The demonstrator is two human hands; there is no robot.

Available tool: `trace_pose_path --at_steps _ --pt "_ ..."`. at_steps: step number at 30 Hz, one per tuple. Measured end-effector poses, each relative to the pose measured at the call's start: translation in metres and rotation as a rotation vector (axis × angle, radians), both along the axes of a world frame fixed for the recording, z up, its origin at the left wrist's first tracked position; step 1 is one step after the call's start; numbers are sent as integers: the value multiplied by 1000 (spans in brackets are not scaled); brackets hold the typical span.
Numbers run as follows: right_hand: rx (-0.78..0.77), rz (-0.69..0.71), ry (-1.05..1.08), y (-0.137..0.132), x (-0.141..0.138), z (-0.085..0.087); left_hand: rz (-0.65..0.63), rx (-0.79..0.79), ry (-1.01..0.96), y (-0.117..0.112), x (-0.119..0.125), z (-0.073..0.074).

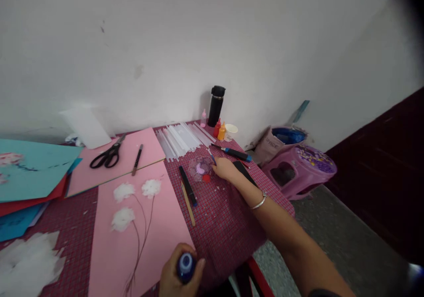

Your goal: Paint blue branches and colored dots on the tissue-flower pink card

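Observation:
My right hand (pixel 224 169) reaches far out over the red checked tablecloth (pixel 228 226) and pinches a thin blue paintbrush (pixel 212 157), its tip at a clear palette (pixel 200 169) holding pink and red paint. A silver bangle sits on that wrist. My left hand (pixel 177 274) is near the table's front edge, closed around a dark blue bottle (pixel 186 266) seen from above. It rests at the lower edge of a pink sheet (pixel 139 231) bearing three white fluffy flowers (pixel 124 192) on thin drawn stems.
Black scissors (pixel 107 156) and a pen lie on a second pink sheet. White strips (pixel 182 139), small paint bottles (pixel 220 130), a white cup and a black flask (pixel 216 105) stand near the wall. Teal, red and blue sheets lie left. A pink stool (pixel 300 171) is right.

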State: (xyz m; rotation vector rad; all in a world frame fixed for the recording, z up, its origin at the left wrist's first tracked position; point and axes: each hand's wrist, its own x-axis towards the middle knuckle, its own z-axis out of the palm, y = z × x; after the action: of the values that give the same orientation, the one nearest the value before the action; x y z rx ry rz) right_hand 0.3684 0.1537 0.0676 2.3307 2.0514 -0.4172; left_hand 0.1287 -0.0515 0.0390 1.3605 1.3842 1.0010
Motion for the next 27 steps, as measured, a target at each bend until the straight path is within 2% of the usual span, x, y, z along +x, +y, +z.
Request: trace_pose_path --at_steps 7,9,11,16,22,27 --pt "-47 53 23 -30 1 11 -29 -6 -11 -1 -4 3" --pt "-51 63 45 -41 -1 13 -74 8 0 1 -7 2" --pt "-53 69 76 -51 -4 13 -112 27 10 2 -9 1" --pt "-56 76 211 -75 -9 17 -94 126 48 4 -10 3" --pt "81 0 344 -104 13 27 -91 159 63 5 -12 4" --pt "71 22 514 -132 22 17 -86 176 80 5 -12 5"
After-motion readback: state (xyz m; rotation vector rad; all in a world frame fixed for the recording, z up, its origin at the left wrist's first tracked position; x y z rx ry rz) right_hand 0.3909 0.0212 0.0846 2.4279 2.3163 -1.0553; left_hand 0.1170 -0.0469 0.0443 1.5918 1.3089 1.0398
